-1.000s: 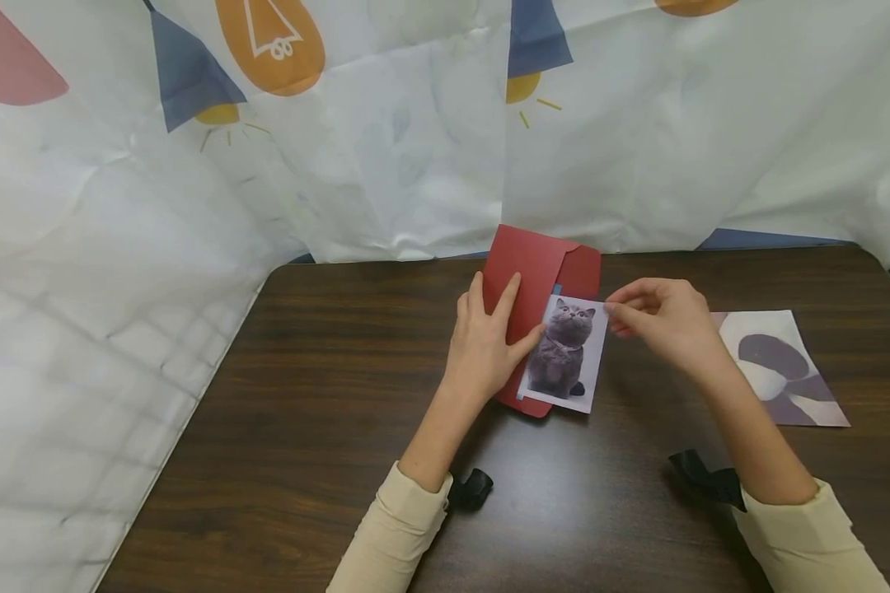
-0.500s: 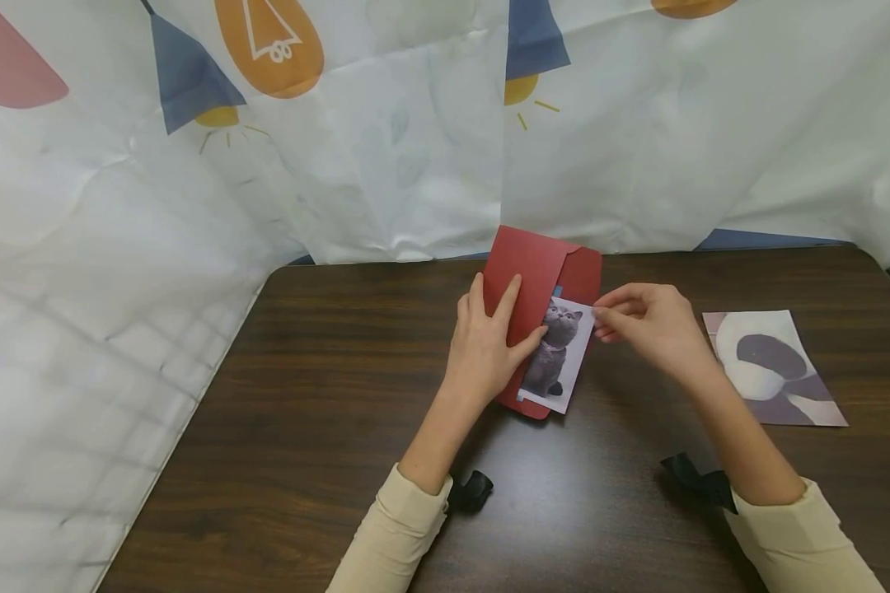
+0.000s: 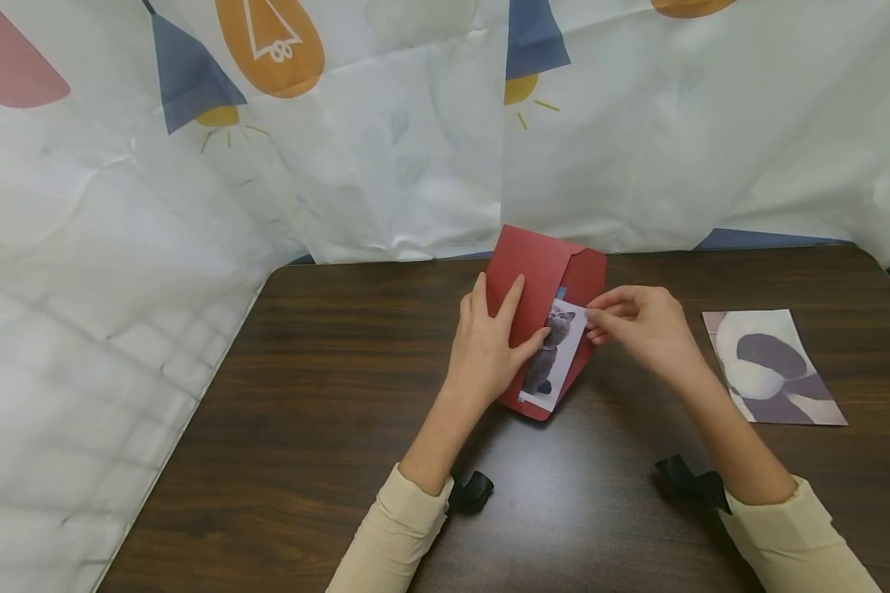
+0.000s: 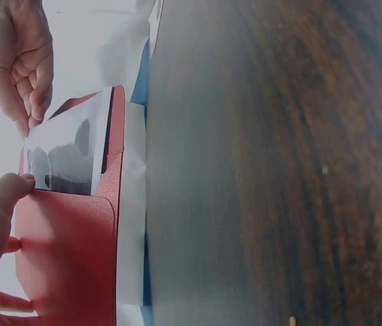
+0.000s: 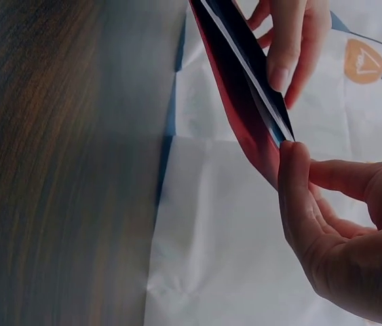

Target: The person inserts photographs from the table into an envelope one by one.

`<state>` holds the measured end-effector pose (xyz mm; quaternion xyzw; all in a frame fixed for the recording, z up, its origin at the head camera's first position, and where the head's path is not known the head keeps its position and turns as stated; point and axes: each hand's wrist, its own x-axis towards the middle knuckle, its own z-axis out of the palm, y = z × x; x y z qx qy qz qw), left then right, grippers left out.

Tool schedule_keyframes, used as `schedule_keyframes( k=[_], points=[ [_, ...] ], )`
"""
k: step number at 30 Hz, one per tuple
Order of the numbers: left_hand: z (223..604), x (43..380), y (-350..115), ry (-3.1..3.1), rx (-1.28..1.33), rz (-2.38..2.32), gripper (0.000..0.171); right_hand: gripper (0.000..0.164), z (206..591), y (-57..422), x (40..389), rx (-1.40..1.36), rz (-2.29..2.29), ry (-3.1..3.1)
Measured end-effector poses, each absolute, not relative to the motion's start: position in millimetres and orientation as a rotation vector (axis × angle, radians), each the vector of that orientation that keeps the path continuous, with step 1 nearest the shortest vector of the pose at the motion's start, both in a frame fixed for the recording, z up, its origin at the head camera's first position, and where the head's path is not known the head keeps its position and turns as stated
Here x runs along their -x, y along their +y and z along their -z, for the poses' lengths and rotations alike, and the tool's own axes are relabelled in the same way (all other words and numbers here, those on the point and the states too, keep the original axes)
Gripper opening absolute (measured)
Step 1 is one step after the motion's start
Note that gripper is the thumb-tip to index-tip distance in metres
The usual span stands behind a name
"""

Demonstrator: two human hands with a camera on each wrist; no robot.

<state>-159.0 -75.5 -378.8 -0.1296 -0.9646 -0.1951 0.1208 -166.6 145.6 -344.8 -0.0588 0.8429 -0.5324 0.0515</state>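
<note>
A red envelope (image 3: pixel 532 255) lies slanted near the far edge of the table, its flap side to the right. My left hand (image 3: pixel 482 350) rests spread on its front, thumb at the mouth. With thumb and fingertips, my right hand (image 3: pixel 641 325) pinches the upper right edge of a small photo card (image 3: pixel 567 354) of a grey cat. The card's left part is hidden beneath the envelope's front panel and my thumb. A blue edge (image 3: pixel 560 292) peeks out behind the card. In the left wrist view, the cat card (image 4: pixel 68 163) sticks out of the envelope (image 4: pixel 68 251).
On the right of the dark wooden table (image 3: pixel 326 395) lies a larger print (image 3: pixel 779 371) with a purple and white pattern. Black wrist mounts (image 3: pixel 470 492) sit near both cuffs. A patterned white sheet (image 3: pixel 400 148) hangs behind and to the left.
My right hand has moved left with the cat card, so less of it shows outside the envelope. The envelope has shifted slightly to the right; my left hand stays spread on it.
</note>
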Motion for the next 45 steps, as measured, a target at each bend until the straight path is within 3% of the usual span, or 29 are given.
schedule_keyframes(
  k=[45],
  points=[
    [379, 154, -69, -2.781, 0.455, 0.499, 0.078, 0.029, 354, 128, 160, 0.156, 1.714, 2.516]
  ],
)
